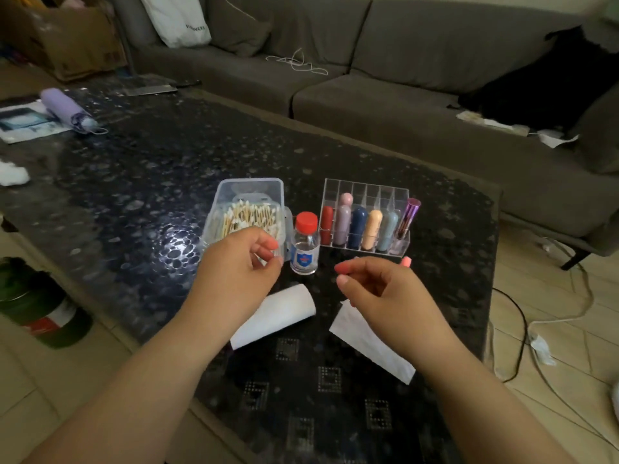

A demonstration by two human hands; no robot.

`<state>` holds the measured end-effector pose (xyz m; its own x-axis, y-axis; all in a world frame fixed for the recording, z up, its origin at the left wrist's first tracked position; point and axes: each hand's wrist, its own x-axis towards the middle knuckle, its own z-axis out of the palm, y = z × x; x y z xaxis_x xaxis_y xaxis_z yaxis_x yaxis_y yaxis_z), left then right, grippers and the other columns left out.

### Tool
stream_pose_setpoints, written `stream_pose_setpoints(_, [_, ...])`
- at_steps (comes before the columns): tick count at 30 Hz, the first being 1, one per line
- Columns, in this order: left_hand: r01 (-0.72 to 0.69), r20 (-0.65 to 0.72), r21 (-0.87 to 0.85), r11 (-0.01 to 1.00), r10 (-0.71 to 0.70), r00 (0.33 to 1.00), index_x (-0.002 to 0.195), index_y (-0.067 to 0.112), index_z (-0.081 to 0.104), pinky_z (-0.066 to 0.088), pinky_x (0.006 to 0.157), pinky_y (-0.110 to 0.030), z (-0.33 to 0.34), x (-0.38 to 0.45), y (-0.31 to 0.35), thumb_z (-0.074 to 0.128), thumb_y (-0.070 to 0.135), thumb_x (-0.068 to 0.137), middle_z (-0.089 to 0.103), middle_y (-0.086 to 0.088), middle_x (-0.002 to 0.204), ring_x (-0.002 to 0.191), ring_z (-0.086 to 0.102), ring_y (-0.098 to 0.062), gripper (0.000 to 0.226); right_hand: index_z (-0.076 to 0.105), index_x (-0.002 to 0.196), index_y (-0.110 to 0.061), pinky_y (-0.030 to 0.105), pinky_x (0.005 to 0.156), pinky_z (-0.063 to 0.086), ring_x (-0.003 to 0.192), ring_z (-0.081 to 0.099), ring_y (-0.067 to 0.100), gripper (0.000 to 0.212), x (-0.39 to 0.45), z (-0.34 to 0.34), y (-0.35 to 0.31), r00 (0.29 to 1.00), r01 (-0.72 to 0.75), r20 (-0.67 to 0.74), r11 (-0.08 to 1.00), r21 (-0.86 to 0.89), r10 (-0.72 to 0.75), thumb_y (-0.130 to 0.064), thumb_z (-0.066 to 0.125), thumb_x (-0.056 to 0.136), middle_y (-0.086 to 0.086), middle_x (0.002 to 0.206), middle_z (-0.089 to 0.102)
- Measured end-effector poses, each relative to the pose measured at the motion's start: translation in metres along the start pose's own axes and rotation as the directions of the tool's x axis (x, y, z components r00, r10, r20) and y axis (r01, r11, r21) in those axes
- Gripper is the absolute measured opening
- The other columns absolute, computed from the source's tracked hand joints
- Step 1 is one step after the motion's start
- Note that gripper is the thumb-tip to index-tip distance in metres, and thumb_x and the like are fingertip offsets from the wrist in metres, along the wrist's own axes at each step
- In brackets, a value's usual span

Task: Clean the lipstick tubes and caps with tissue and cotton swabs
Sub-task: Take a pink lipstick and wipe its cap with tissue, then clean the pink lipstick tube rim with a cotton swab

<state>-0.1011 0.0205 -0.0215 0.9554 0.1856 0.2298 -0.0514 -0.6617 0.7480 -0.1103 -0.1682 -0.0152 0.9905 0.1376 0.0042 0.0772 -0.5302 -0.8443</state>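
Two bare forearms are reaching in from the near edge over the dark, pebble-patterned glossy table [134,182]. The left hand [241,259] is hovering by the clear plastic box of wooden cotton swabs [249,216], fingers loosely curled, holding nothing I can make out. Just right, a small clear bottle [304,244] is wearing a red cap and a blue shield label, writing unreadable. Two white folded tissues [274,316] are lying flat below. The right hand [375,283] is floating apart, fingers curled, empty as far as I can tell. Beyond it, rounded pastel lipstick tubes [358,229] are standing in a clear acrylic organizer [365,192].
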Motion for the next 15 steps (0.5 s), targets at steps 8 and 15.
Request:
stream_pose_setpoints(8, [0.025,-0.111,0.069,0.997,-0.017,0.994,0.091,0.023,0.062,0.04,0.067,-0.021,-0.042,0.038,-0.015,0.066,0.013,0.084,0.057,0.011,0.083,0.071,0.054,-0.006,0.013,0.064,0.109,-0.028,0.02,0.077,0.054,0.082,0.062,0.003,0.019,0.068,0.013,-0.085,0.967,0.253,0.071,0.939,-0.232,-0.243,-0.027,0.06,0.091,-0.013,0.089,0.063])
stream_pose_setpoints(15, [0.041,-0.141,0.135,0.99,-0.022,0.99,0.101,0.015,0.066,0.04,0.076,-0.022,-0.04,0.051,-0.037,0.063,0.013,0.086,0.062,0.001,0.099,0.085,0.055,-0.013,0.015,0.066,0.114,-0.019,0.031,0.085,0.051,0.097,0.06,0.02,0.026,0.146,0.071,-0.095,0.869,0.438,0.486,0.604,-0.666,-0.095,-0.011,0.057,0.091,0.004,0.112,0.065])
